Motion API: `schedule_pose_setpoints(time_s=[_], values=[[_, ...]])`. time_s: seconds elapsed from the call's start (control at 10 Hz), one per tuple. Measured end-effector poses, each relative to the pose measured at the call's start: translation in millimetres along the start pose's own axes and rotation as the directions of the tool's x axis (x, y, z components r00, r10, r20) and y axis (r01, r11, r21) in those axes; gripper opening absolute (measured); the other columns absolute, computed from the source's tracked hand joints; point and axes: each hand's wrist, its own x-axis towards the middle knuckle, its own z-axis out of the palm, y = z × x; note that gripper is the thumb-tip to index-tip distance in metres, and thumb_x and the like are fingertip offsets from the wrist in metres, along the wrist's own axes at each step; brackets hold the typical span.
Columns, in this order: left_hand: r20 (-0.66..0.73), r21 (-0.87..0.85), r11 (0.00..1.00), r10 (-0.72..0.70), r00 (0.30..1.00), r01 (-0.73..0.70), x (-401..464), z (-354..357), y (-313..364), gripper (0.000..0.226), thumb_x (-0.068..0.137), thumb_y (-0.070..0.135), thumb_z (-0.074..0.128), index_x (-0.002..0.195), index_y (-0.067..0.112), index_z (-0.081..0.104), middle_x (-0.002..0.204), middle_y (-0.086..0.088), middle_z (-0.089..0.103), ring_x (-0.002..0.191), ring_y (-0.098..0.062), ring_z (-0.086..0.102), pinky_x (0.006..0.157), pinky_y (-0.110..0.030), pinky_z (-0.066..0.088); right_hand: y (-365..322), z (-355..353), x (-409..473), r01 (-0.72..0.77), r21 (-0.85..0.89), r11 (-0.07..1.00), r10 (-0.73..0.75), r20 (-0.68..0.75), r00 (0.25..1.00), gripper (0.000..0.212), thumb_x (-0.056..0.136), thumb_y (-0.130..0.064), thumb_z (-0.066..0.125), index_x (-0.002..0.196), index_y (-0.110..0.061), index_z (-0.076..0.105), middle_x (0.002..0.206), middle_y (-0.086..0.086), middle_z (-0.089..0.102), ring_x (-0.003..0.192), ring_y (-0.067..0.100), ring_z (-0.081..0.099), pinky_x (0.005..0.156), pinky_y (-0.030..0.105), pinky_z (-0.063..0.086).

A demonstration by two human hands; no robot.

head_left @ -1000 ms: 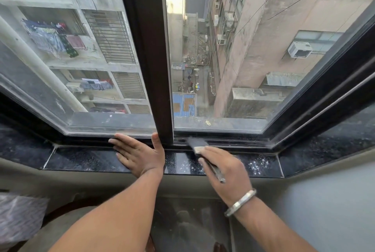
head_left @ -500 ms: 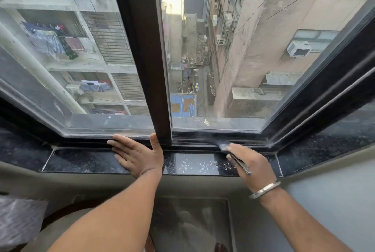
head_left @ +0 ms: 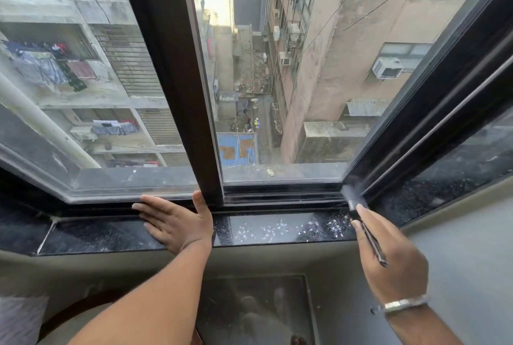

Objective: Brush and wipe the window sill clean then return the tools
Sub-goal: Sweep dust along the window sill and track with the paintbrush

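One brush (head_left: 361, 222), clenched in the right hand (head_left: 391, 258), reaches the window sill's (head_left: 277, 229) far right corner; the left hand (head_left: 177, 222) lies flat, released, mid-sill.

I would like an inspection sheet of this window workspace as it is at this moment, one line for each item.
Surface: black speckled stone window sill, glossy, with pale flecks of debris scattered on its right half.
Job's things: dark narrow-handled brush, its bristle end pressed into the right corner of the dark window track. No wiping cloth seen.
Clutter: nothing seen on the sill besides the flecks.
Grippers: left hand lies flat, fingers spread, on the sill beside the dark vertical window frame; right hand holds the brush and wears a silver metal bracelet.
Cables: thin wires outside between the buildings; none indoors.
Surroundings: dusty glass panes, grey wall below the sill.
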Motion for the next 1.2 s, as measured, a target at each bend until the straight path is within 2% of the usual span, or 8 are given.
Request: schedule_pose_setpoints(time_s=[0.1, 0.3, 0.4, 0.6, 0.8, 0.9, 1.1, 1.2], values=[[-0.005, -0.001, 1.0, 0.002, 1.0, -0.002, 0, 0, 0, 0.109, 0.088, 0.081, 0.011, 0.156, -0.004, -0.003, 0.163, -0.032, 0.003, 0.148, -0.046, 0.02, 0.12, -0.055, 0.017, -11, 8, -6, 0.03, 0.113, 0.993, -0.032, 0.017, 0.999, 0.033, 0.093, -0.038, 0.055, 0.124, -0.031, 0.061, 0.108, -0.008, 0.07, 0.088, 0.014, 0.068, 0.069, 0.032, 0.054], [0.003, 0.008, 1.0, -0.007, 1.0, 0.007, 0, -3, 1, 0.11, 0.088, 0.08, 0.013, 0.156, -0.005, -0.002, 0.163, -0.032, 0.003, 0.148, -0.046, 0.02, 0.12, -0.054, 0.016, -92, 66, -2, 0.205, 0.555, 0.806, -0.275, 0.045, 0.96, 0.031, 0.093, -0.02, 0.062, 0.123, -0.023, 0.063, 0.118, -0.006, 0.067, 0.104, 0.008, 0.065, 0.08, 0.033, 0.056], [0.011, 0.018, 1.0, -0.008, 1.0, 0.008, 1, -3, 0, 0.109, 0.088, 0.079, 0.013, 0.156, -0.006, -0.001, 0.162, -0.033, 0.004, 0.148, -0.046, 0.021, 0.119, -0.055, 0.017, -136, 92, 3, 0.219, 0.639, 0.738, -0.308, 0.03, 0.951, 0.02, 0.093, -0.019, 0.063, 0.112, -0.02, 0.067, 0.116, -0.003, 0.069, 0.108, 0.008, 0.065, 0.083, 0.032, 0.056], [-0.003, 0.025, 1.0, -0.003, 1.0, 0.003, 1, -3, 2, 0.11, 0.088, 0.079, 0.007, 0.155, -0.008, 0.003, 0.16, -0.036, 0.009, 0.145, -0.048, 0.026, 0.117, -0.057, 0.022, -156, 117, 2, 0.23, 0.653, 0.721, -0.38, 0.095, 0.92, 0.01, 0.09, -0.015, 0.062, 0.099, -0.017, 0.066, 0.115, 0.001, 0.07, 0.109, 0.012, 0.065, 0.075, 0.035, 0.057], [-0.01, 0.03, 1.0, 0.003, 1.0, -0.003, 1, -1, 0, 0.108, 0.089, 0.079, 0.01, 0.155, -0.006, -0.001, 0.162, -0.034, 0.006, 0.147, -0.046, 0.024, 0.118, -0.055, 0.02, -131, 117, -4, 0.237, 0.633, 0.737, -0.412, 0.142, 0.9, 0.013, 0.092, -0.018, 0.059, 0.103, -0.023, 0.063, 0.117, -0.007, 0.068, 0.111, 0.006, 0.063, 0.081, 0.028, 0.055], [-0.013, 0.023, 1.0, 0.004, 1.0, -0.004, 1, 0, 0, 0.107, 0.089, 0.078, 0.011, 0.155, -0.005, -0.002, 0.162, -0.034, 0.006, 0.146, -0.047, 0.024, 0.118, -0.055, 0.02, -98, 112, 5, 0.107, 0.613, 0.783, -0.248, 0.15, 0.957, 0.015, 0.09, -0.019, 0.062, 0.104, -0.026, 0.064, 0.115, -0.012, 0.069, 0.109, 0.0, 0.063, 0.083, 0.028, 0.055], [-0.021, 0.009, 1.0, 0.015, 1.0, -0.015, 0, 2, -1, 0.108, 0.089, 0.08, 0.01, 0.155, -0.005, -0.002, 0.162, -0.033, 0.006, 0.146, -0.048, 0.024, 0.118, -0.055, 0.019, -24, 86, 18, 0.029, 0.448, 0.894, -0.081, 0.097, 0.992, 0.021, 0.091, -0.023, 0.06, 0.11, -0.029, 0.064, 0.119, -0.021, 0.066, 0.112, -0.002, 0.061, 0.092, 0.018, 0.05], [-0.021, 0.0, 1.0, 0.015, 1.0, -0.015, 1, 3, -2, 0.109, 0.089, 0.08, 0.01, 0.155, -0.004, -0.002, 0.162, -0.033, 0.005, 0.146, -0.048, 0.024, 0.118, -0.055, 0.018, -1, 69, 20, -0.02, 0.299, 0.954, 0.01, 0.036, 0.999, 0.024, 0.089, -0.025, 0.059, 0.112, -0.029, 0.065, 0.117, -0.013, 0.069, 0.109, 0.001, 0.064, 0.091, 0.015, 0.049]])
